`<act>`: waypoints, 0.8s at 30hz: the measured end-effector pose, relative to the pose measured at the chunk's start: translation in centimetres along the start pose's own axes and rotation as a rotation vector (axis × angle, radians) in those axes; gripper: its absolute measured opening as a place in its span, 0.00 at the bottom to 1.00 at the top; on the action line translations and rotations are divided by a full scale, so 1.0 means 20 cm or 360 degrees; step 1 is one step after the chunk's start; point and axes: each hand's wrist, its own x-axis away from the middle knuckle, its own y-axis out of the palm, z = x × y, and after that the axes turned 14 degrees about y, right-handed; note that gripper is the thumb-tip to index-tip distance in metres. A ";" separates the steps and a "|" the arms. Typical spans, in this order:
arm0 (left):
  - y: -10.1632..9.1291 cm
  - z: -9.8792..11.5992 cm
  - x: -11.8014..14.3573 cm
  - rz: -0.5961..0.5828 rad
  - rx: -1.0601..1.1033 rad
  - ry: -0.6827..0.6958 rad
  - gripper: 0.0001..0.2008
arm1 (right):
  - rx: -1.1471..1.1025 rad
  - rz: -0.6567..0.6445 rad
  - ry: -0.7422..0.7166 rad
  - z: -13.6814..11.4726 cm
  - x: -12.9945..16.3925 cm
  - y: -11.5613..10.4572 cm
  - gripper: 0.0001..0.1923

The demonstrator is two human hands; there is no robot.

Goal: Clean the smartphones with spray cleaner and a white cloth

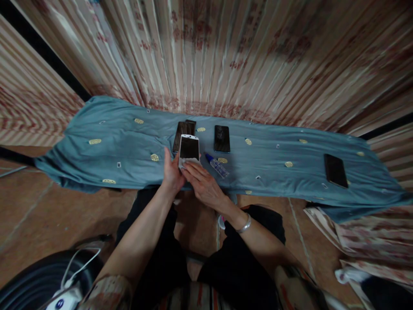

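Striped curtains (226, 56) with a reddish pattern hang behind a low surface covered by a teal cloth (112, 146), and the floor in front is brown tile. At the near edge of the cloth, close to its middle, stands a white phone (189, 148) with a dark screen, tilted up toward the person. The left hand (171, 172) holds this phone from its left side and from below, the fingers closed around the lower edge. The right hand (203, 183) lies flat at the bottom end of the phone, pressing a small pale cloth or wipe (187, 162) against it; I cannot tell exactly how the fingers hold this wipe. A silver bracelet (244, 225) is on the right wrist.

Just behind the white phone, partly hidden by it, lies a dark brown phone (183, 129). To the right of it, a little apart, lies a black phone (222, 138) flat on the cloth. Just beside the right hand lies a small clear bottle (217, 165) with a blue cap, on its side. Well apart, toward the right end of the cloth, lies another black phone (335, 170). At the lower left corner, on the floor, is a white charger with a cable (69, 284).
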 end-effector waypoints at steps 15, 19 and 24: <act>-0.01 -0.03 0.02 0.0009 -0.0079 -0.0057 0.31 | -0.0055 -0.0022 0.0165 0.02 -0.07 0.01 0.29; 0.00 -0.06 0.02 0.0052 -0.0101 -0.0020 0.29 | -0.0042 0.0039 0.0191 0.03 -0.09 0.01 0.29; 0.04 -0.12 0.03 -0.0115 -0.0021 -0.0004 0.26 | -0.0005 0.0113 0.0349 0.12 -0.16 -0.05 0.34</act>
